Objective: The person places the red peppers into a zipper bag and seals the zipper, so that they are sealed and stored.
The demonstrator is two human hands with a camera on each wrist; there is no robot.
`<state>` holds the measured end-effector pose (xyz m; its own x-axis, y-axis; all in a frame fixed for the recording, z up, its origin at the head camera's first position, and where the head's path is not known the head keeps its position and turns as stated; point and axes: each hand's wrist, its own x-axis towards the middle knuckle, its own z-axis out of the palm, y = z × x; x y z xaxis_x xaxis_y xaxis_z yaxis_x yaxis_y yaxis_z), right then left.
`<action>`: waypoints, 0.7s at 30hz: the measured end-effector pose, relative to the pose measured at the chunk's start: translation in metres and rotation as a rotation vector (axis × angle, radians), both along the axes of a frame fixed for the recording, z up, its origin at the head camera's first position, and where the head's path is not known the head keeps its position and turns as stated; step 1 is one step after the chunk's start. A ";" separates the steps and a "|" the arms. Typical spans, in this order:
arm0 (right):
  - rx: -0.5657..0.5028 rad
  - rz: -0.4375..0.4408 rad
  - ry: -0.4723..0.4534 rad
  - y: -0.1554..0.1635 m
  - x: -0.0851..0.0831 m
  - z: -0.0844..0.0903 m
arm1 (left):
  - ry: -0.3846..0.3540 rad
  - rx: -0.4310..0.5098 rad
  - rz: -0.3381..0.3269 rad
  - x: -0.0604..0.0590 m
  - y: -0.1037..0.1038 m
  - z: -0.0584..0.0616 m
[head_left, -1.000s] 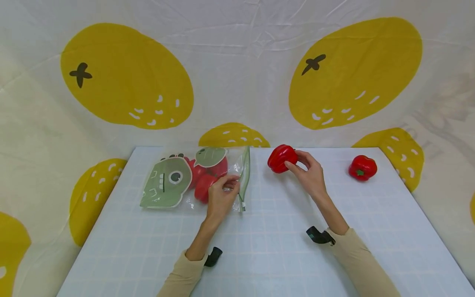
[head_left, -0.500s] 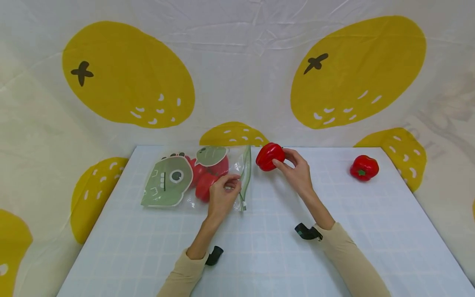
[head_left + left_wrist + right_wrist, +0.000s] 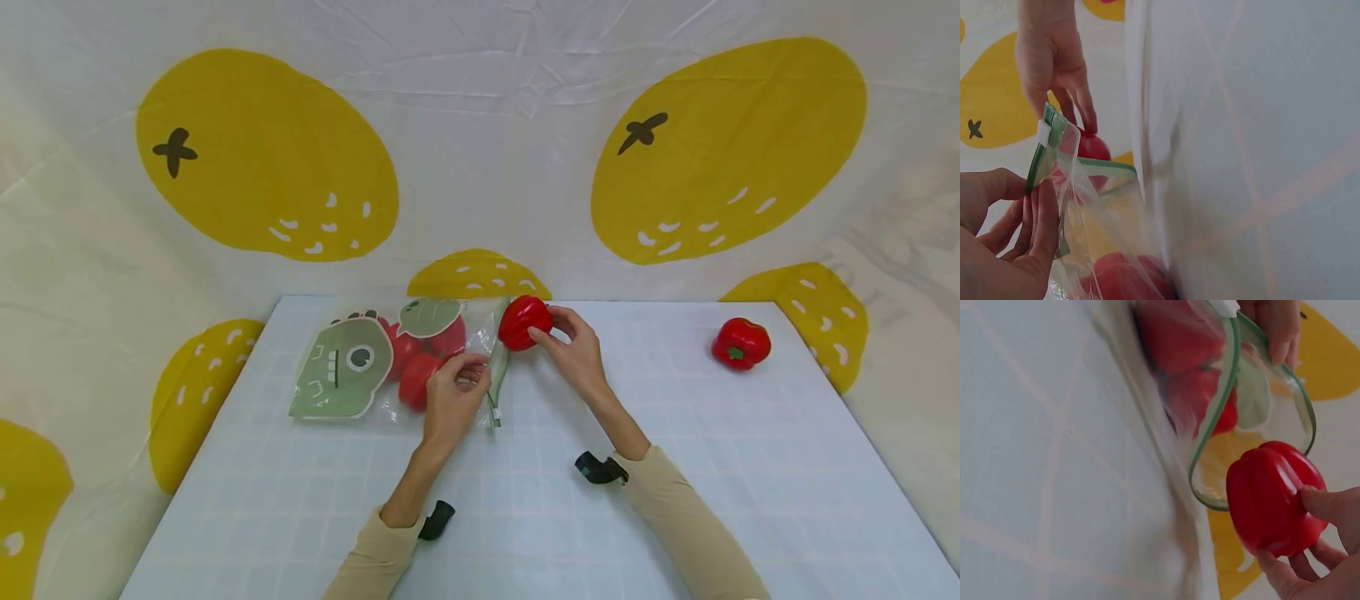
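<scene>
A clear zip bag (image 3: 341, 375) printed with a green monster lies at the left, with several red bell peppers (image 3: 418, 380) inside. My left hand (image 3: 454, 400) pinches the upper edge of its mouth; the left wrist view shows thumb and fingers on the green zip strip (image 3: 1038, 162) near the white slider. My right hand (image 3: 573, 350) grips another red bell pepper (image 3: 524, 322) between thumb and fingers. That pepper is right at the mouth, which gapes as a loop in the right wrist view, where the pepper (image 3: 1275, 500) overlaps the loop's near rim.
One more red bell pepper (image 3: 741, 343) sits at the back right of the table (image 3: 675, 517), which has a pale checked cover. Behind the table's back edge hangs a white cloth (image 3: 495, 167) with large yellow fruit prints.
My right hand has carried its bell pepper leftward, from well right of the bag up to its mouth. My left hand keeps its pinch on the bag's edge.
</scene>
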<state>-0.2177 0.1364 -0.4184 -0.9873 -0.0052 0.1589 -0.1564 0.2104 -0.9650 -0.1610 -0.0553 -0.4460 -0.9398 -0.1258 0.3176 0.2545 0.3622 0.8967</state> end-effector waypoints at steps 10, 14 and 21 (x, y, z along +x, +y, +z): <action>-0.009 0.008 -0.039 -0.009 -0.017 -0.032 | 0.033 0.001 -0.004 0.000 0.000 -0.001; -0.014 0.010 -0.041 -0.015 -0.022 -0.042 | 0.035 0.000 -0.014 0.000 0.000 -0.001; -0.027 0.065 -0.024 -0.029 -0.011 -0.023 | 0.023 -0.003 -0.034 -0.001 -0.001 -0.001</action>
<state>-0.2287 0.1075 -0.4415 -0.9885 -0.0652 0.1361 -0.1456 0.1746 -0.9738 -0.1616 -0.0560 -0.4467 -0.9359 -0.0930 0.3397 0.2875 0.3556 0.8893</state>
